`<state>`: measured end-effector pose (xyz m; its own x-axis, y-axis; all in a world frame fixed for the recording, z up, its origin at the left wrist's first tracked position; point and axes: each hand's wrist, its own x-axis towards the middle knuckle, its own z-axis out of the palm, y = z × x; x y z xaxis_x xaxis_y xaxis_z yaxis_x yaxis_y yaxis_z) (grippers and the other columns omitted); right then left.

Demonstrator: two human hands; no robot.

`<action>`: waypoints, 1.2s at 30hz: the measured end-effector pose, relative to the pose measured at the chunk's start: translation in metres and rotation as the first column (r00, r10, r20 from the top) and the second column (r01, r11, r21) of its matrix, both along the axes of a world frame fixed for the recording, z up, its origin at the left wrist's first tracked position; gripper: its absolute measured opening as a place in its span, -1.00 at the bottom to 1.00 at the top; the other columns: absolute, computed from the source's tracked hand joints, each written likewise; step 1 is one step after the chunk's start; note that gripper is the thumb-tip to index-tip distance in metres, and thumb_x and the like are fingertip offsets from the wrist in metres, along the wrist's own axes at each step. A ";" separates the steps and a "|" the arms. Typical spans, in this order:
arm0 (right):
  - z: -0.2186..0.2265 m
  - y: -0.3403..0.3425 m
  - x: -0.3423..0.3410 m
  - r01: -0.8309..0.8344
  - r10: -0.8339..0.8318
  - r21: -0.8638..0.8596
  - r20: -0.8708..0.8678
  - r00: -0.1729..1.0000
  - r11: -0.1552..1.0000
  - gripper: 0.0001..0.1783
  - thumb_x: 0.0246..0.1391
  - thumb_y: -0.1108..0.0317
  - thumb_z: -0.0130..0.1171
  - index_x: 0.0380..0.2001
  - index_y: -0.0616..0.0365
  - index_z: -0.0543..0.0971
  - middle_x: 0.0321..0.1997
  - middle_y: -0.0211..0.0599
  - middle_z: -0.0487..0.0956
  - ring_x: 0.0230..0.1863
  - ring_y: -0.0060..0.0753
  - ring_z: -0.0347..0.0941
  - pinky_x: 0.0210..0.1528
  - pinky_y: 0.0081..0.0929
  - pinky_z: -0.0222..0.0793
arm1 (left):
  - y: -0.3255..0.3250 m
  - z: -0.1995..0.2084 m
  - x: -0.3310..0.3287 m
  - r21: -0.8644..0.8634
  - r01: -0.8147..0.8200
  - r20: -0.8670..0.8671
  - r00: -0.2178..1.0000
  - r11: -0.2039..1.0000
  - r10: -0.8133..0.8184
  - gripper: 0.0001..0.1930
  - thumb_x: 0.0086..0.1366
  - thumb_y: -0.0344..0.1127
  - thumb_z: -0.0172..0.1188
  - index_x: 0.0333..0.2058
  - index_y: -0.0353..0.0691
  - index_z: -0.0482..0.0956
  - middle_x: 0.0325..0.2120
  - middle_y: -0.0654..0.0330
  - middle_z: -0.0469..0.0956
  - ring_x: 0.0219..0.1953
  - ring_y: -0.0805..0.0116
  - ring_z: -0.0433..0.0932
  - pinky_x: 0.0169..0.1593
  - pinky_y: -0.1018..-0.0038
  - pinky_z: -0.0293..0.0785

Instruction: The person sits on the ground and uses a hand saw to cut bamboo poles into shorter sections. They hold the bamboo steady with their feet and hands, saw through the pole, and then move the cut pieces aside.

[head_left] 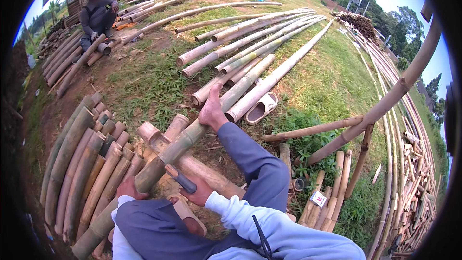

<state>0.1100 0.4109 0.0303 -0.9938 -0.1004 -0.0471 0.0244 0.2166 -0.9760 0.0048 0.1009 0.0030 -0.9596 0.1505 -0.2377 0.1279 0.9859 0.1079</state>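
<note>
1. The green bamboo pole (175,151) is lying aslant before the seated person, crossing over a paler bamboo length (211,175) and running up under the bare foot (212,110).
2. The left hand (131,189) is gripping the pole's near side, fingers partly hidden.
3. The right hand (198,192) is closing around a grey-and-brown hand tool (181,178) just beside the pole; its exact kind is staying unclear.
4. Cut bamboo pieces (86,163) are lying stacked at left.
5. Judging by its length and thickness, the pole is probably handling as stiff and fairly heavy, its smooth round wall inviting rolling; wrapping a palm around it near a node is looking surest.
</note>
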 end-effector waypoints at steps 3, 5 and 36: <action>-0.002 0.002 0.001 -0.003 0.003 -0.009 -0.009 1.000 1.000 -0.55 0.12 0.36 0.35 0.08 0.19 0.57 -0.28 -0.12 0.64 -0.28 -0.41 0.53 -0.12 -0.35 0.47 | 0.007 0.007 -0.001 -0.039 -0.026 0.049 0.998 0.999 0.028 -0.16 -0.25 0.10 0.57 0.00 -0.21 0.47 -0.07 -0.12 0.62 0.01 -0.11 0.61 0.09 0.08 0.54; 0.000 0.001 0.001 0.000 0.000 -0.009 -0.007 1.000 1.000 -0.56 0.12 0.37 0.35 0.08 0.19 0.57 -0.30 -0.14 0.64 -0.28 -0.43 0.53 -0.13 -0.37 0.46 | 0.006 0.007 0.000 -0.039 -0.022 0.046 0.999 0.999 0.024 -0.16 -0.24 0.11 0.57 0.00 -0.21 0.47 -0.08 -0.12 0.62 0.00 -0.12 0.62 0.08 0.08 0.54; 0.002 0.007 -0.005 0.002 -0.001 0.029 -0.031 1.000 1.000 -0.56 0.12 0.36 0.35 0.08 0.19 0.57 -0.31 -0.11 0.62 -0.29 -0.39 0.52 -0.13 -0.35 0.46 | 0.010 0.005 -0.003 -0.024 -0.011 -0.014 1.000 1.000 0.010 -0.17 -0.23 0.11 0.58 -0.02 -0.22 0.47 -0.08 -0.10 0.63 0.00 -0.09 0.62 0.08 0.09 0.54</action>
<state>0.1046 0.4179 0.0326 -0.9950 -0.0977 -0.0194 -0.0051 0.2445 -0.9696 0.0018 0.1111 0.0076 -0.9644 0.1347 -0.2277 0.1188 0.9895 0.0820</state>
